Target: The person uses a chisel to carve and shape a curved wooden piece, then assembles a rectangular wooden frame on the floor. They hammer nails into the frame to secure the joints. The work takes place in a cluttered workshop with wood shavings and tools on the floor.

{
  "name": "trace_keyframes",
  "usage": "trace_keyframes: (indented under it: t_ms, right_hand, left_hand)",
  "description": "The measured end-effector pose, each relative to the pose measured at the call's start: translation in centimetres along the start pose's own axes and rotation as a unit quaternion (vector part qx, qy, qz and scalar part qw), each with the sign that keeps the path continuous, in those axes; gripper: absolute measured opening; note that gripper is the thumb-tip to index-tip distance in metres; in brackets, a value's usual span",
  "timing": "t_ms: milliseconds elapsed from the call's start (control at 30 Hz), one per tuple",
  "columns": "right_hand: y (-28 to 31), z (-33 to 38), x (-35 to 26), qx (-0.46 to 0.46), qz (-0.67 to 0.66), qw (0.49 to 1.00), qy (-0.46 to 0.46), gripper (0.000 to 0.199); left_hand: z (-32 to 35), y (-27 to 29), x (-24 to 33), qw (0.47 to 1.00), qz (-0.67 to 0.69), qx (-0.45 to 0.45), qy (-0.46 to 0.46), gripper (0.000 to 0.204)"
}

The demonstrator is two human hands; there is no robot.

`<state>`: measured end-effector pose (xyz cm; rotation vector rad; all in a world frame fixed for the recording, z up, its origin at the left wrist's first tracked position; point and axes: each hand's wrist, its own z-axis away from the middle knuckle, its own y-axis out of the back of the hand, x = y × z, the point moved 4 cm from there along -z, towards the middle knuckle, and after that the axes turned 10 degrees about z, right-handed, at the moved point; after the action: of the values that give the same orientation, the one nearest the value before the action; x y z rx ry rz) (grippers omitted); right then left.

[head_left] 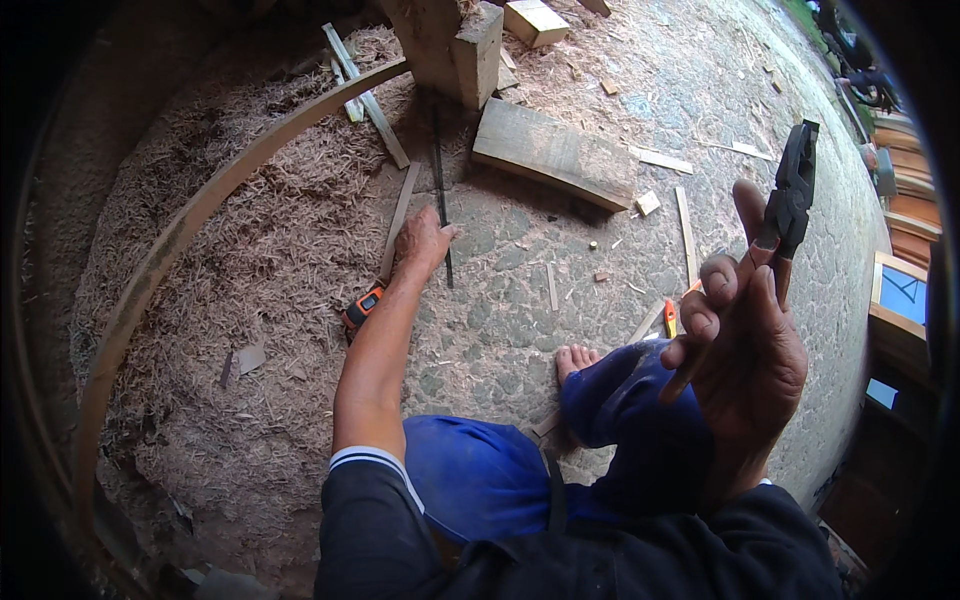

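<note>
My right hand (750, 350) is raised at the right, closed around the handles of a pair of pliers (797, 180). Their dark jaws point up and the reddish-brown grips run down through my fingers. Low over the ground, my left hand (425, 242) has its fingers closed on a thin dark rod (438, 165). The rod shows above and below the hand, its far end near the foot of a wooden post (435, 50). Just left of that hand lies a narrow wooden strip (398, 225). An orange and black tape measure (362, 306) rests beside my left forearm.
Wood shavings (230, 260) are heaped on the left, with a long curved wooden strip (190, 215) arching over them. A thick wooden block (550, 150) lies ahead. Wood offcuts and an orange-yellow tool (670, 318) lie near my bare foot (574, 360).
</note>
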<state>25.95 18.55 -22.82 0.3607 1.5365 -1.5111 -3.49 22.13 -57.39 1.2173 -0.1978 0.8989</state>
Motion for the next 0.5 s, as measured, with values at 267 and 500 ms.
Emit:
trace_keyframes:
  t_ms: [267, 500]
  right_hand:
    - [-0.4, 2.0, 0.7, -0.051, 0.034, 0.998, -0.004, 0.058]
    - [-0.4, 2.5, 1.3, -0.179, 0.08, 0.981, -0.015, 0.058]
  left_hand:
    - [0.9, 0.9, 0.0, 0.998, -0.052, 0.03, -0.022, 0.022]
    - [16.9, 6.5, -8.8, 0.99, 0.122, -0.009, -0.07, 0.021]
